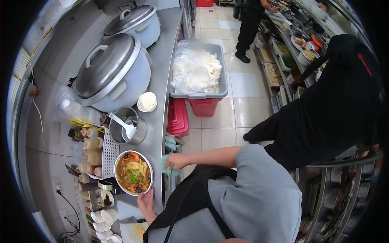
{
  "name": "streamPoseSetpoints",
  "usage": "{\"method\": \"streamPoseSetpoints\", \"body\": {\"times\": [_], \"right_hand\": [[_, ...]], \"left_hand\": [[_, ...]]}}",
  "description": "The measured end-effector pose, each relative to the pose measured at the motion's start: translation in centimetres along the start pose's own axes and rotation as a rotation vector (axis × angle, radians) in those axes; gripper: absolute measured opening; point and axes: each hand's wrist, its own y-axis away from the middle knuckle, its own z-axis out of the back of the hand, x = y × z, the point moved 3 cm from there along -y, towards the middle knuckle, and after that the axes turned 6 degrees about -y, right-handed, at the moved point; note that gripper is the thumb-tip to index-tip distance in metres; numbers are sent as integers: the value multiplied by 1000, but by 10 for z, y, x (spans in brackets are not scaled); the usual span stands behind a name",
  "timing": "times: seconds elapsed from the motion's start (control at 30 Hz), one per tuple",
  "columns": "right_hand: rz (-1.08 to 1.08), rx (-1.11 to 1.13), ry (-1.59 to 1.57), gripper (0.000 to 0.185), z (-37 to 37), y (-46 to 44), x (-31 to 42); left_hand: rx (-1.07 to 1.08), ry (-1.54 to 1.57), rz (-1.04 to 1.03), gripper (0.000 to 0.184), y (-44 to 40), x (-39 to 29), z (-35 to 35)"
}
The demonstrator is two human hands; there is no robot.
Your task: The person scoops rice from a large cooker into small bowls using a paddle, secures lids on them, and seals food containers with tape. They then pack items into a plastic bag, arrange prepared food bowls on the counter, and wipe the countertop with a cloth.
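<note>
A white bowl (152, 170) stands on the steel counter, filled with noodles in brown broth (133, 172), topped with shrimp and chopped green onion. My left hand (146, 203) grips its near rim with the fingertips. At the counter's edge, my right hand (176, 161) is closed around a light green cloth (166, 159). Beyond the bowl is a steel pot (141, 131) with a white ladle (123, 124) leaning in it. A small white tub of white food (146, 102) sits past the pot.
Two large lidded rice cookers (121, 77) occupy the counter's far end. A white basket (110, 156) of sauce bottles lines the wall. Paper cups (103, 227) and a cutting board (131, 231) are nearby. A grey tub (222, 67) rests on a red bin; two people in black (324, 109) work behind.
</note>
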Motion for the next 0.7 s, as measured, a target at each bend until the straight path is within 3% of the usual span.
{"method": "streamPoseSetpoints", "body": {"times": [0.07,0.23,0.27,0.33,0.37,0.43,0.47,0.57,0.63,0.7], "right_hand": [[29,-219,-249,37,20,7,0],[65,-767,-320,39,100,-10,14],[67,-758,-326,39,100,-26,5],[-43,-895,71,45,95,-49,-15],[-38,-883,65,45,89,-54,-25],[-241,-645,483,47,72,-67,-37],[-228,-627,479,47,65,-71,-38],[5,-584,457,41,35,-64,-26],[327,-464,452,42,19,-43,-9],[505,-258,417,40,13,-29,2]], "left_hand": [[-132,24,-34,48,-19,-1,11],[-212,37,-21,51,-24,-1,13],[-221,61,-24,49,-21,-1,10],[-256,65,-13,49,-14,0,11],[-279,72,5,49,-9,1,13],[-303,57,-5,53,4,5,10],[-319,70,-11,53,7,5,14],[-258,16,-28,58,26,13,31],[-257,51,-41,57,43,27,36],[-241,54,-59,55,64,42,41]]}}
